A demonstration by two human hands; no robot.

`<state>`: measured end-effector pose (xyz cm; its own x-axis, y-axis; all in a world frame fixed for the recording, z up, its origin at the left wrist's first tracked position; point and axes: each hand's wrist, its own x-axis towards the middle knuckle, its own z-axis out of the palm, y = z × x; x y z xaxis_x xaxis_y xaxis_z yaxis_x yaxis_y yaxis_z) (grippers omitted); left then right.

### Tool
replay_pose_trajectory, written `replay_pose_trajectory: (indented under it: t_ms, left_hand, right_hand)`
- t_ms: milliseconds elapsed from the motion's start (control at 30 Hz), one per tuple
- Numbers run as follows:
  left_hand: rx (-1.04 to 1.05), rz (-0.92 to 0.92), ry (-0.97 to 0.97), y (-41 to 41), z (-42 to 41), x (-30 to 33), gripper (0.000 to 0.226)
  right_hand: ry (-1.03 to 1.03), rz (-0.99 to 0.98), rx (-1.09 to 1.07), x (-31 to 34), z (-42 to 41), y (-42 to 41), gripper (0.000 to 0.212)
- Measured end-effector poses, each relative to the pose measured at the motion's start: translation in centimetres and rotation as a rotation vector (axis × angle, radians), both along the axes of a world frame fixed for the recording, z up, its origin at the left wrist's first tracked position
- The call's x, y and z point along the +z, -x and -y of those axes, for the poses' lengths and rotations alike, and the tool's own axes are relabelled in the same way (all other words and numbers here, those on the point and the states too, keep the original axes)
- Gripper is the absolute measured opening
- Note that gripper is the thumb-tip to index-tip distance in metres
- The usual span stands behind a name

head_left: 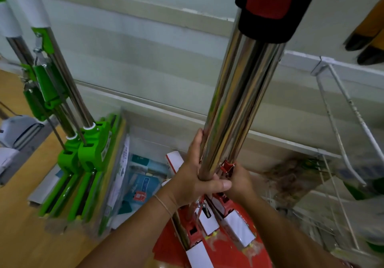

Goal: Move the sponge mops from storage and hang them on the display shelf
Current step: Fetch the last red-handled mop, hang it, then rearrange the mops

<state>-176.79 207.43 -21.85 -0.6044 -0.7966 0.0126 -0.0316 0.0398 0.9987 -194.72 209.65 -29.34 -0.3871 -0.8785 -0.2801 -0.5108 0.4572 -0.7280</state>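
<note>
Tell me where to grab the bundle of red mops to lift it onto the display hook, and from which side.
Grip the chrome poles low, just above the red clamp levers, with the left hand wrapping from the left and the right hand from the right. The poles stand nearly upright, smooth and bundled, so opposed grips probably keep them together. Avoid the levers' edges.

No legible text on packaging.

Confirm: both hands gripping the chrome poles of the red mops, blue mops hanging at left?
Not quite. In the head view the mops at left are green, not blue. The rest holds: left hand and right hand both grip the chrome poles of the red mops.
</note>
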Motion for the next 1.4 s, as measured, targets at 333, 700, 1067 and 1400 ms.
replay_pose_trajectory:
  t_ms: [333,700,1067,1400]
  left_hand:
    - [0.057,-0.074,-0.049,-1.2,1.0,0.4,0.083]
    - [0.056,-0.114,-0.039,-2.7,-0.2,0.9,0.086]
    - [0.105,-0.093,-0.055,-3.4,-2.1,0.6,0.085]
    - [0.103,-0.095,-0.039,-2.7,-2.0,1.3,0.076]
  right_hand:
    - [-0.005,-0.006,0.112,0.0,1.3,-0.5,0.032]
    - [-0.075,-0.015,0.11,-0.1,6.0,0.2,0.03]
    - [-0.074,-0.134,0.136,-0.6,9.1,0.7,0.017]
    - [-0.087,-0.195,-0.046,-0.1,6.8,0.5,0.033]
